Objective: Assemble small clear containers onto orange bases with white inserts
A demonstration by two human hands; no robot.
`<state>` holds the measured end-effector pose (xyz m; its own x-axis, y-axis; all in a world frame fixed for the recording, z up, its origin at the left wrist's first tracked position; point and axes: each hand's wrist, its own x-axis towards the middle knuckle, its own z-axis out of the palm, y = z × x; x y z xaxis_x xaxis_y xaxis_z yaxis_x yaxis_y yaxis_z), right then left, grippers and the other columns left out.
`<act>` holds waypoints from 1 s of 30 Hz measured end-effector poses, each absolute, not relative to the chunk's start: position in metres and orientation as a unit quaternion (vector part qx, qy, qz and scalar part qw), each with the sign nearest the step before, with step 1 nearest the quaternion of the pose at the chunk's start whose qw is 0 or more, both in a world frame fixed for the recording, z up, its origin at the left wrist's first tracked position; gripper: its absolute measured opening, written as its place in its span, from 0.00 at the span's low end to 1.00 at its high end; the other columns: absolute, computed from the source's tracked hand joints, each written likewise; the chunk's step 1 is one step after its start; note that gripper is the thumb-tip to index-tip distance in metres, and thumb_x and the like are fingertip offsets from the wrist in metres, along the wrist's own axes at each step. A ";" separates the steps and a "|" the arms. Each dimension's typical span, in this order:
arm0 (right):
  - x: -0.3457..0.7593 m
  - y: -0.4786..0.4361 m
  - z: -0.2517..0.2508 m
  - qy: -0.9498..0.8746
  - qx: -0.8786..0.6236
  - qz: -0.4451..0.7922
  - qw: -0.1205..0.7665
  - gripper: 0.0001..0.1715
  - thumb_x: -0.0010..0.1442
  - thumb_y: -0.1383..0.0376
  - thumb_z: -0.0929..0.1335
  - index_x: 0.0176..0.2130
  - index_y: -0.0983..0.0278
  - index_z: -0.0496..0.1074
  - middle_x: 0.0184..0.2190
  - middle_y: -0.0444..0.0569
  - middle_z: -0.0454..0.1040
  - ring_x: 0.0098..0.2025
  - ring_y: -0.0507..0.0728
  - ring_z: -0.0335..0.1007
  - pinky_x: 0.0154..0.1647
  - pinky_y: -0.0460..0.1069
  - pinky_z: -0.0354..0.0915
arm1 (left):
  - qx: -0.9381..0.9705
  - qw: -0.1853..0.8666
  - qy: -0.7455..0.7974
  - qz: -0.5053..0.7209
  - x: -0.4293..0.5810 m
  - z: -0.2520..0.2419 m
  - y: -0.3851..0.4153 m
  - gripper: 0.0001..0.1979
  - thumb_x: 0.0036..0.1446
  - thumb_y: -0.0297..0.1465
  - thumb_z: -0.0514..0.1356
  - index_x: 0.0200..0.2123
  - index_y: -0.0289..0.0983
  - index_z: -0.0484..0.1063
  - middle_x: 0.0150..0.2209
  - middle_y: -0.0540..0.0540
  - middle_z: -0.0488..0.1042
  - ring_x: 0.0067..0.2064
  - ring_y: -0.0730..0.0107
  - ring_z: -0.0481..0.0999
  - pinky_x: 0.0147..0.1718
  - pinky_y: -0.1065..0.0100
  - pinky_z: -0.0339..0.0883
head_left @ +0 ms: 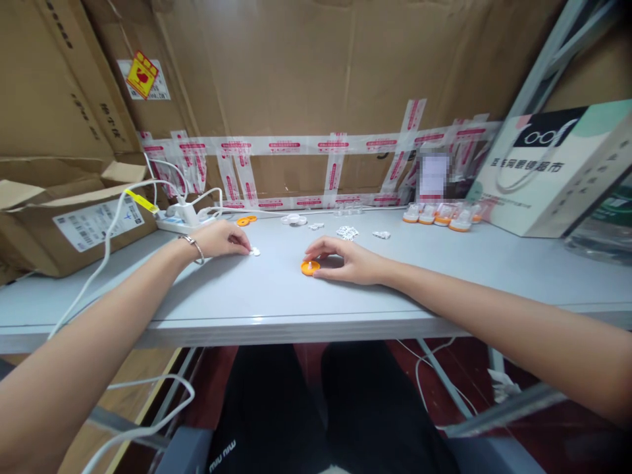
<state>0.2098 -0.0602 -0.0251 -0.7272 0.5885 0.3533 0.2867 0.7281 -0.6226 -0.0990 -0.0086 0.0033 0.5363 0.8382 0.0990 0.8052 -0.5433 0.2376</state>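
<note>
My left hand (224,238) is at the left of the table, its fingertips pinched together against small white plastic pieces (255,251). The fingers partly cover these pieces. Closer to the middle, my right hand (345,261) has its thumb and fingers curved around the rim of a round orange disc (307,270), which lies flat on the table. A small white post stands up from the disc's centre.
Behind my hands lie orange rings (243,222), a white round part (294,220) and piles of small white pieces (347,232). Several clear domes with orange bases (460,221) stand back right, beside a paper bag (530,171). A power strip (172,222) and carton (93,224) are left.
</note>
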 end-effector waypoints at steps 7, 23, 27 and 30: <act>0.211 -0.059 -0.028 -0.886 -0.243 0.279 0.279 0.21 0.52 0.58 0.68 0.44 0.66 0.66 0.42 0.52 0.73 0.45 0.53 0.69 0.52 0.54 0.62 | 0.877 -0.038 0.470 0.092 -0.092 0.009 -0.026 0.10 0.46 0.32 0.56 0.30 0.36 0.76 0.29 0.47 0.78 0.31 0.69 0.75 0.32 0.73 0.64; 0.210 -0.044 -0.029 -0.853 -0.272 0.346 0.282 0.22 0.49 0.57 0.71 0.42 0.64 0.67 0.40 0.49 0.72 0.43 0.54 0.69 0.50 0.53 0.63 | 0.943 -0.052 0.195 0.263 -0.010 -0.010 -0.057 0.07 0.57 0.24 0.55 0.37 0.36 0.71 0.30 0.49 0.75 0.33 0.74 0.74 0.36 0.72 0.64; 0.209 -0.032 -0.025 -0.853 -0.278 0.359 0.256 0.21 0.47 0.58 0.72 0.40 0.63 0.68 0.38 0.47 0.72 0.41 0.53 0.68 0.46 0.51 0.64 | 0.944 -0.124 0.158 0.261 -0.006 -0.011 -0.045 0.06 0.59 0.26 0.52 0.33 0.37 0.69 0.27 0.50 0.75 0.30 0.74 0.73 0.37 0.70 0.64; 0.210 -0.020 -0.025 -0.854 -0.290 0.351 0.253 0.22 0.46 0.57 0.72 0.40 0.63 0.67 0.36 0.46 0.71 0.39 0.53 0.67 0.43 0.50 0.64 | 0.952 -0.166 0.114 0.230 -0.005 -0.011 -0.032 0.09 0.60 0.25 0.49 0.32 0.37 0.68 0.26 0.50 0.75 0.28 0.75 0.72 0.39 0.68 0.64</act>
<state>0.2096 -0.0201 -0.0253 -0.7044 0.6722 0.2279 0.3172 0.5853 -0.7462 -0.0046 -0.0325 -0.0112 0.8685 0.1416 0.4751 0.2939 -0.9188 -0.2634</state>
